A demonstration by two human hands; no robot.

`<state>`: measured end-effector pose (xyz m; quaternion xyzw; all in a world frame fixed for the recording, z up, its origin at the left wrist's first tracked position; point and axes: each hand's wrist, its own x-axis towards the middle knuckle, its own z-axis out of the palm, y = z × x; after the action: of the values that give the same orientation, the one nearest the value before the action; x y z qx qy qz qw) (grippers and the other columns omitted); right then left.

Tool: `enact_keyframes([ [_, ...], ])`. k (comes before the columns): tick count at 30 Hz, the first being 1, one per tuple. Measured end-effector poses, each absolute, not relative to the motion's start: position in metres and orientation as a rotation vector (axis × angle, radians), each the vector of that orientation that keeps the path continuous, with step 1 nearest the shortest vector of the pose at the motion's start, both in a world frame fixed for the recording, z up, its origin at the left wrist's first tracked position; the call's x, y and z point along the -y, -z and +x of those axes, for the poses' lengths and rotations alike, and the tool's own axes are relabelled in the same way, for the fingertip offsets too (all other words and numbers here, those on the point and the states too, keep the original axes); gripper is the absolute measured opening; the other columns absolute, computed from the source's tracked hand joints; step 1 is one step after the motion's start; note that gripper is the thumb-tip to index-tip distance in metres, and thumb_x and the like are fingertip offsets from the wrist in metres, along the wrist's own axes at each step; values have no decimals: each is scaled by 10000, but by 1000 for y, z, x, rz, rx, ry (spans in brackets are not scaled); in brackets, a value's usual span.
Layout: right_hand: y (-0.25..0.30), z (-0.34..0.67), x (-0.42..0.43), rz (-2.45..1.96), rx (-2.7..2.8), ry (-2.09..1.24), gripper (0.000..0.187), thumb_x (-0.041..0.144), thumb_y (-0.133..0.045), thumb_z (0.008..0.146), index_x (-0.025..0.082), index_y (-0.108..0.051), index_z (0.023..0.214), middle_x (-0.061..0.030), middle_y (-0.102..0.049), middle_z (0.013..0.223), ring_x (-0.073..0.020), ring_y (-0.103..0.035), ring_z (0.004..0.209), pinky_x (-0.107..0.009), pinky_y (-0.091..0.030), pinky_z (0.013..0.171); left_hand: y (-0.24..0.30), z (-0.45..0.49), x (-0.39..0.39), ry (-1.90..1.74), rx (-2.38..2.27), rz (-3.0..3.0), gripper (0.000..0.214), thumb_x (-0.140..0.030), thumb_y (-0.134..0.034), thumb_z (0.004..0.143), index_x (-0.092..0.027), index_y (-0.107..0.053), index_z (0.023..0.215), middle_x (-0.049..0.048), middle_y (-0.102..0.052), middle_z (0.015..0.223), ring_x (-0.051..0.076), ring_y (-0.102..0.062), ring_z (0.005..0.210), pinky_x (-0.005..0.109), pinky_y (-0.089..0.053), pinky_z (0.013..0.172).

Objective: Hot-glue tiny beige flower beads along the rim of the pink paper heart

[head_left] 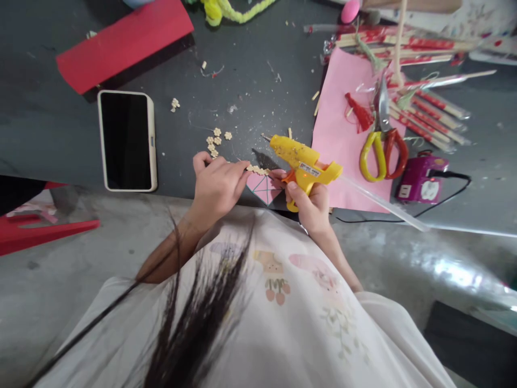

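Observation:
My right hand [311, 207] is wrapped round the handle of a yellow hot glue gun [297, 152], whose nozzle points up and left. A clear glue stick [383, 203] sticks out of its back. Below the gun, a pink paper piece [264, 187] with dark green lines lies at the table edge, a row of small cream pieces [258, 170] along its top. My left hand [220, 180] is closed at the left end of that row; its fingers hide whatever is between them. Just above it lie several small cream flower-shaped pieces [214, 141].
A phone [127, 141] and a red folded card [125, 46] are on the left. Scissors [382, 132] rest on a pink sheet [333, 113] at right, beside wrapped sticks [432, 121] and a purple box [422, 178] with a black cable. Yellow fuzzy wire [238, 13] lies at the back.

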<state>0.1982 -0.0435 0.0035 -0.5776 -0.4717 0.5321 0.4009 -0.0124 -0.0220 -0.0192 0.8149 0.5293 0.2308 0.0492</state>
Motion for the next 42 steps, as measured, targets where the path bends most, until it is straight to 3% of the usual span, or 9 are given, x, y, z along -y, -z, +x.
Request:
enact_keyframes([
  [9,-2,201,44,-1489,1220,-1304,372,613,-649,843,248,-632,776,-31,-668,772,-192,-658,769,-350,-579,715,21,-13,18,-635,-1584,2383,366,-484,-410,1048,-258,-697,1027,-4,-725,749,201,-592,726,461,-301,887],
  [16,-3,199,43,-1502,1200,-1356,397,660,-646,825,263,-633,837,-53,-717,919,-226,-685,882,-359,-590,683,20,-14,16,-601,-1573,2334,360,-470,-411,1044,-258,-702,1034,12,-738,802,220,-607,771,468,-311,911],
  [21,-2,200,44,-1461,1186,-1359,355,616,-658,838,261,-653,851,-48,-735,958,-207,-686,865,-359,-592,747,19,-15,15,-581,-1559,2413,308,-408,-431,1043,-256,-698,1036,5,-743,804,212,-603,754,462,-323,891],
  [29,6,204,46,-1490,1255,-1334,303,578,-602,892,281,-663,891,-28,-729,910,-176,-637,762,-344,-566,693,20,-17,14,-578,-1535,2427,288,-403,-436,1038,-276,-693,1057,0,-751,821,215,-612,767,472,-332,900],
  [33,2,201,45,-1491,1217,-1321,349,629,-631,850,282,-631,814,-9,-659,742,-190,-649,739,-372,-588,726,20,-17,13,-564,-1531,2389,316,-426,-420,1042,-274,-696,1061,6,-748,829,221,-605,773,485,-324,915],
  [42,-1,197,44,-1456,1147,-1333,377,623,-678,815,262,-599,742,-27,-658,740,-239,-712,887,-399,-614,817,18,-15,12,-537,-1528,2372,305,-393,-435,1037,-258,-706,1079,19,-750,823,231,-609,786,494,-318,933],
])
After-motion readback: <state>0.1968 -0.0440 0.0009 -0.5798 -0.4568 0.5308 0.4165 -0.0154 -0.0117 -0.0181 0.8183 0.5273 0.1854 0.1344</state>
